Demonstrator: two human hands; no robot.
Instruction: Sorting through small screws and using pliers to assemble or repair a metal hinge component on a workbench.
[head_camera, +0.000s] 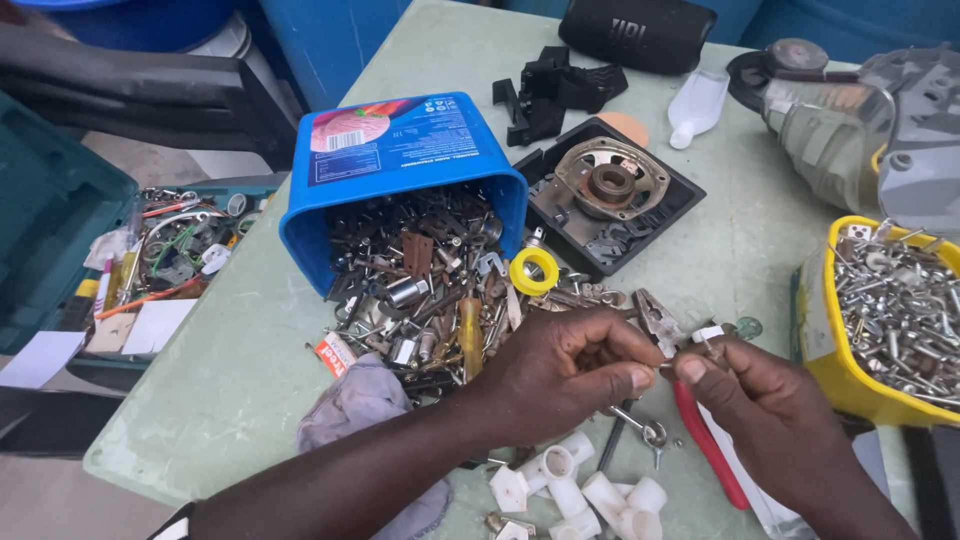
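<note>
A small metal part (668, 366) is pinched between the fingertips of the left hand (565, 370) and the right hand (745, 385), both sets of fingers closed on it above the table (250, 360). Red-handled pliers (690, 400) are seen just beneath the hands. White plastic clips (580, 490) are scattered nearer. Farther left, a tipped blue tub (400, 150) is spilling mixed metal hardware (430, 290), with a yellow tape roll (534, 270) beside it. A yellow tub of screws (880, 320) is placed at the right.
</note>
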